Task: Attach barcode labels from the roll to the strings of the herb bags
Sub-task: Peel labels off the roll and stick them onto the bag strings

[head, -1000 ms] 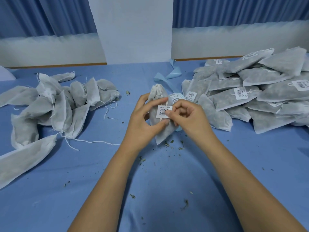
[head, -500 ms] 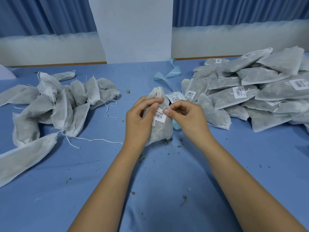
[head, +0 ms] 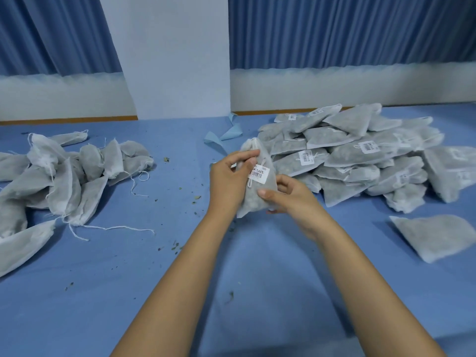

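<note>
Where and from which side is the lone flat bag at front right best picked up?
Likely its tapered left corner, pinched from above by the right hand once it releases the held bag: the lone bag lies flat on the table, clear of the pile, and that narrow corner points toward the hands.

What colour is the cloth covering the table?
Blue, seen in the head view, on the table cloth.

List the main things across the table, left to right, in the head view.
Pile of unlabelled bags → left hand → herb bag gripped by both hands, barcode label on its string → right hand → pile of labelled bags.
</note>
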### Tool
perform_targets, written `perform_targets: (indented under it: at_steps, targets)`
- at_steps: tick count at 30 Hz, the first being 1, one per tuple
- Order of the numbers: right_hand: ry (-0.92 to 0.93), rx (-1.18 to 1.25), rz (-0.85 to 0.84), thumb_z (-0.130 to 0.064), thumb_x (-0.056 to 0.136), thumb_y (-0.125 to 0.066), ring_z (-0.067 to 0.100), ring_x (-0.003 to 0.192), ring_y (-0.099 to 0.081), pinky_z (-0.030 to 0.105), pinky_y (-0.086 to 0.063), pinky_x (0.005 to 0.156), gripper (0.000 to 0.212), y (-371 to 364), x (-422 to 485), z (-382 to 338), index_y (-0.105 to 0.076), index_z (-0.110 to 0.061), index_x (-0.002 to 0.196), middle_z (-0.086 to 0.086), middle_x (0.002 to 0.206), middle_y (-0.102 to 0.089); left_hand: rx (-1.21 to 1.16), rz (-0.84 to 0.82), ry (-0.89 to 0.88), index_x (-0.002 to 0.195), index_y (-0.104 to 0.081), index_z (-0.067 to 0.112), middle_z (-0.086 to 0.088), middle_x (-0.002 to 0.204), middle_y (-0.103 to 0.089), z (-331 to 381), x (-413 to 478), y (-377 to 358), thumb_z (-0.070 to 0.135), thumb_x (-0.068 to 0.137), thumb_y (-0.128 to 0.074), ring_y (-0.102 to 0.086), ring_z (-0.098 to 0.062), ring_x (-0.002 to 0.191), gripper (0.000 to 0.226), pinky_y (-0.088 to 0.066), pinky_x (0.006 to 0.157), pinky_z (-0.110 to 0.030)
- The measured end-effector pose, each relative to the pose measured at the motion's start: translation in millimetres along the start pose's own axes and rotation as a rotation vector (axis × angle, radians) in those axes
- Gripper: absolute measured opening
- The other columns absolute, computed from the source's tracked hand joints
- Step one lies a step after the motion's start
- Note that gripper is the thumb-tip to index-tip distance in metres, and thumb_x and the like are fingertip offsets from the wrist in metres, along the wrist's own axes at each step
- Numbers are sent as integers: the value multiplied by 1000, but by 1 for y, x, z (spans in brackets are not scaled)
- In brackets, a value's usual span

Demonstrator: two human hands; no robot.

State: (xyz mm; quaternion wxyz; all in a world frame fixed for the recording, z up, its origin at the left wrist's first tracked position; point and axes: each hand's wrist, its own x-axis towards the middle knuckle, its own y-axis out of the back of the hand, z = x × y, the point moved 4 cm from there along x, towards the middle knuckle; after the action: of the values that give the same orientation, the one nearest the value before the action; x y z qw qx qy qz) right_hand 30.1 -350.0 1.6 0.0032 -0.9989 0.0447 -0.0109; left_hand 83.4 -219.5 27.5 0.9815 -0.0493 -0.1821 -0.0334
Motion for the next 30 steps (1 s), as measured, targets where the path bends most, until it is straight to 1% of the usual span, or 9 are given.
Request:
perform_targets:
  at_steps: [2, 5, 8, 10, 13, 16, 18, 27, 30]
  targets:
    - [-40, -21, 9, -11, 85, -69, 10, 73, -65, 21, -49, 54, 18, 19, -4, -1, -65, -9, 101, 1, 89, -72, 1, -49, 36, 96, -75, 18, 10, 98, -74, 0, 3, -18, 5, 91, -63, -66, 4, 84, 18, -49, 73, -11]
    - [21, 149, 194, -4, 88, -64, 14, 63, -58, 20, -48, 56, 3, 49, 11, -16, -66, -4, 85, 2, 71, -68, 12, -127, 124, 125, -64, 24, -3, 125, -65, 0, 11, -42, 20, 98, -55, -63, -9, 109, 29, -50, 96, -29]
    - [36, 427, 359, -4, 90, -62, 21, 87, -64, 25, -53, 83, 11, 75, 35, -27, -62, 4, 97, 11, 94, -65, 66, -154, 135, 142, -44, 37, -5, 138, -54, 4, 17, -55, 28, 99, -51, -56, -18, 123, 44, -42, 108, -39]
    - [-25, 507, 367, -2, 91, -60, 26, 94, -63, 22, -54, 82, 8, 77, 45, -24, -60, 5, 95, 17, 103, -60, 131, -194, 140, 143, -43, 36, -2, 140, -53, 4, 17, -59, 30, 99, -51, -54, -18, 125, 45, -41, 109, -41]
    - [-67, 558, 317, 5, 92, -54, 25, 83, -66, 17, -57, 66, 12, 62, 46, -14, -58, 6, 81, 19, 90, -61, 199, -218, 163, 138, -51, 28, 0, 138, -55, -3, 16, -56, 27, 99, -53, -57, -13, 118, 39, -42, 108, -39]
    - [-73, 532, 237, 8, 90, -51, 22, 72, -69, 19, -58, 69, 15, 37, 46, -4, -60, 9, 78, 19, 80, -63, 307, -216, 89, 131, -58, 18, 1, 130, -61, -8, 14, -46, 20, 99, -53, -59, 4, 94, 33, -43, 94, -11]
    - [-56, 485, 166, 9, 91, -49, 17, 66, -70, 20, -57, 70, 15, 16, 49, 1, -61, 9, 81, 19, 80, -63, 342, -159, 71, 125, -61, 14, 0, 124, -63, -14, 14, -33, 14, 98, -52, -60, 0, 92, 29, -44, 83, -5]
    - [-60, 130, -115, 6, 91, -48, 8, 63, -64, 14, -50, 59, 19, -96, 60, 32, -66, 10, 91, 12, 78, -67, 336, 129, 162, 108, -67, 9, -11, 108, -69, -52, 10, 61, 6, 96, -49, -65, -22, 96, 22, -54, 88, -40]
    - [-48, 118, -171, 4, 91, -51, 15, 67, -66, 19, -55, 67, 15, -122, 64, 34, -63, 5, 83, 16, 79, -67, 379, 265, 85, 102, -66, 10, -8, 106, -69, -52, 16, 98, 2, 94, -48, -62, -19, 95, 21, -53, 83, -36]
